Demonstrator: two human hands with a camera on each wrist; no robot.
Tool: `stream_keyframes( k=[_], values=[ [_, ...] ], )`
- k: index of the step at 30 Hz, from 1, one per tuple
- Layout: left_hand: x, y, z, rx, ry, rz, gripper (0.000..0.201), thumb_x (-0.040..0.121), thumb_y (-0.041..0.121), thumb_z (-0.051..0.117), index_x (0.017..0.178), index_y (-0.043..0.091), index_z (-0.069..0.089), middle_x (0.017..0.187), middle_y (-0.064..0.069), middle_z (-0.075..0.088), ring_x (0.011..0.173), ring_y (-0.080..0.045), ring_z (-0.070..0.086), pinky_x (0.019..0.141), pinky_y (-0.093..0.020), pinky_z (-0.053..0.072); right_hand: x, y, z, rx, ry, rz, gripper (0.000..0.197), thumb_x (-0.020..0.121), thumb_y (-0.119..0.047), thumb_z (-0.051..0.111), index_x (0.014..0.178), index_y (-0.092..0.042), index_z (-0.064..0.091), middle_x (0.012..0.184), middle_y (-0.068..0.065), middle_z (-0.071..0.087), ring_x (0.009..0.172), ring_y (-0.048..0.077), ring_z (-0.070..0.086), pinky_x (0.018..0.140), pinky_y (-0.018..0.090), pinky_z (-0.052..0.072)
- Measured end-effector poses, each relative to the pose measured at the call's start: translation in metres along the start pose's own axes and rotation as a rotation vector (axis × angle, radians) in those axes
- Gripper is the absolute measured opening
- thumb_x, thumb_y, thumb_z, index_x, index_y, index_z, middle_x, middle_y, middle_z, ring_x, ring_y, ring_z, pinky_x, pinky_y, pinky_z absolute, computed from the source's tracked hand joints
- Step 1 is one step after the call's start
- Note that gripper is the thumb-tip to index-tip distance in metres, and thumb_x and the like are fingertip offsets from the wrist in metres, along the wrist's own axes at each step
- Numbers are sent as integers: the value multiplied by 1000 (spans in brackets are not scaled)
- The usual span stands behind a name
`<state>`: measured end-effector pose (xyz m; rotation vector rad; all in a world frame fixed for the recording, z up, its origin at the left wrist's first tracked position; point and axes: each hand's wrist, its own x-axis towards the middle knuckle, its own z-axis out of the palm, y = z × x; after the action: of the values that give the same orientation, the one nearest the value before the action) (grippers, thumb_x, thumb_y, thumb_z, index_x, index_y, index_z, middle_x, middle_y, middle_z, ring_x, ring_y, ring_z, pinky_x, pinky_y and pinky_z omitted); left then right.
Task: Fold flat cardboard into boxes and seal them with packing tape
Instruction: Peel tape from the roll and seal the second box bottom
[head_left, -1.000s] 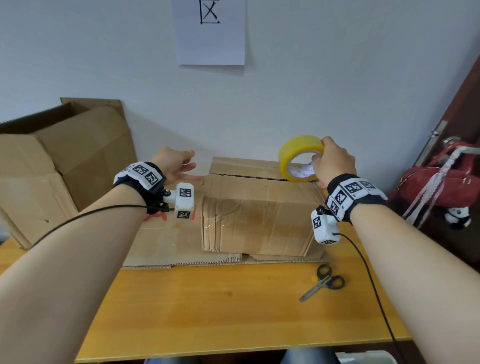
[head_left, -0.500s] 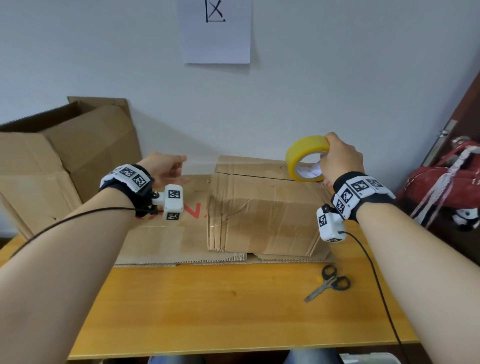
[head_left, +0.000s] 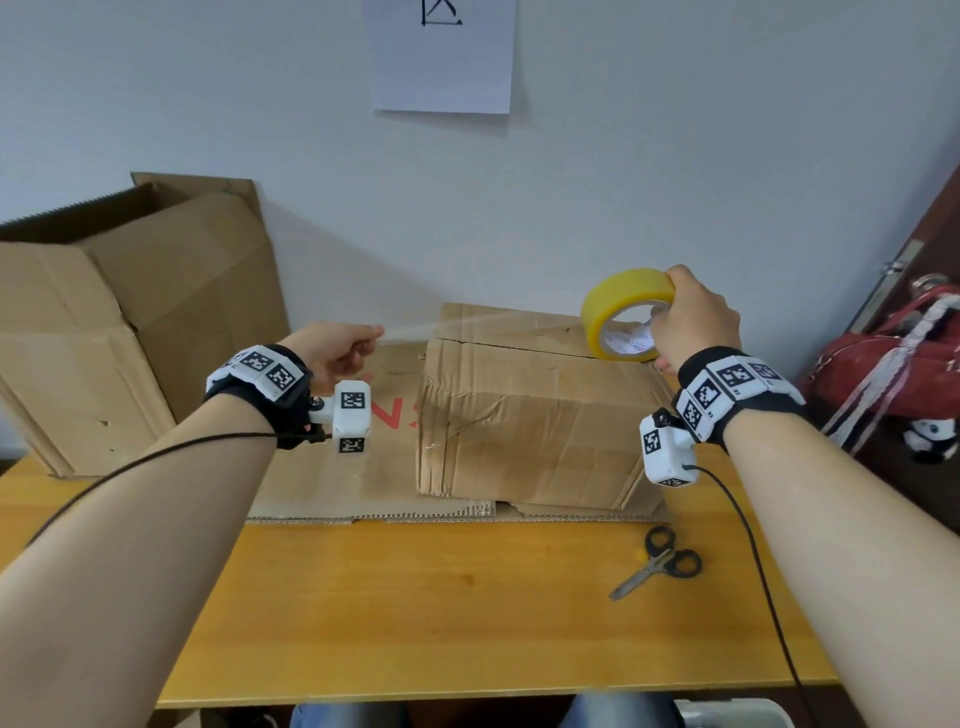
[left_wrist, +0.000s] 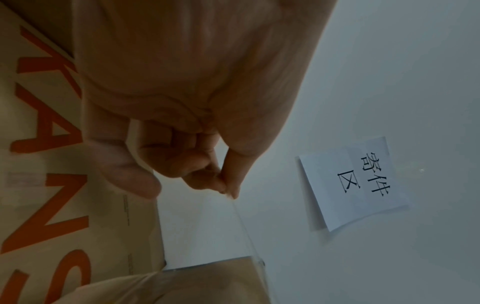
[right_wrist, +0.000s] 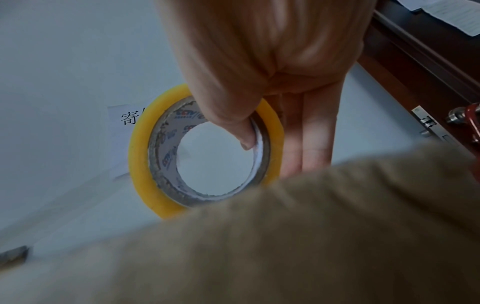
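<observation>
A folded cardboard box (head_left: 530, 415) stands on a flat cardboard sheet (head_left: 332, 467) with red letters on the wooden table (head_left: 441, 613). My right hand (head_left: 691, 322) grips a yellow tape roll (head_left: 623, 312) above the box's right end, thumb inside the core (right_wrist: 246, 131). A clear tape strip (head_left: 467, 321) stretches left from the roll over the box top. My left hand (head_left: 337, 348) pinches the strip's free end (left_wrist: 228, 191) between thumb and forefinger, left of the box and above the sheet.
Black-handled scissors (head_left: 657, 566) lie on the table at front right. A big open carton (head_left: 114, 322) stands at the left. A red bag (head_left: 893, 374) hangs on a door at the right. A paper sign (head_left: 441, 57) is on the wall.
My left hand has drawn leftward away from the box with the tape end pinched, and a longer strip now stretches from the roll. The right hand keeps the roll in place.
</observation>
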<state>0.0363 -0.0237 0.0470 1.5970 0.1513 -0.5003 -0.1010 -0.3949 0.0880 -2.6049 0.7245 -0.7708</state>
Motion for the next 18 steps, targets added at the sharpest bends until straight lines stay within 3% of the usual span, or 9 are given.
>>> stream_keyframes(
  k=[4, 7, 13, 18],
  values=[
    [4, -11, -1, -10, 13, -9, 14, 92, 24, 72, 82, 19, 63, 59, 10, 59, 43, -3, 41, 45, -16, 42, -1, 1, 2, 9, 9, -4, 16, 95, -19, 44, 108, -29, 44, 86, 13, 64, 73, 39, 68, 66, 51, 61],
    [9, -19, 3, -38, 30, 9, 9, 90, 21, 75, 89, 16, 68, 67, 6, 61, 49, -4, 42, 44, -13, 39, -1, 1, 3, 13, 15, -3, 15, 95, -19, 45, 107, -29, 44, 85, 13, 65, 73, 39, 68, 66, 51, 61],
    [19, -30, 13, -7, 34, 35, 15, 89, 24, 76, 82, 13, 68, 66, 5, 62, 52, -8, 45, 62, -22, 37, -1, 3, 5, 7, 22, -11, 13, 96, -21, 46, 105, -29, 42, 84, 12, 65, 72, 39, 68, 66, 50, 61],
    [24, -34, 18, 97, -59, 11, 21, 83, 26, 81, 88, 10, 69, 70, 1, 64, 61, -14, 51, 78, -34, 45, -2, 5, 5, 7, 32, -20, 12, 97, -20, 46, 104, -29, 44, 84, 13, 66, 71, 38, 68, 67, 50, 61]
  ],
)
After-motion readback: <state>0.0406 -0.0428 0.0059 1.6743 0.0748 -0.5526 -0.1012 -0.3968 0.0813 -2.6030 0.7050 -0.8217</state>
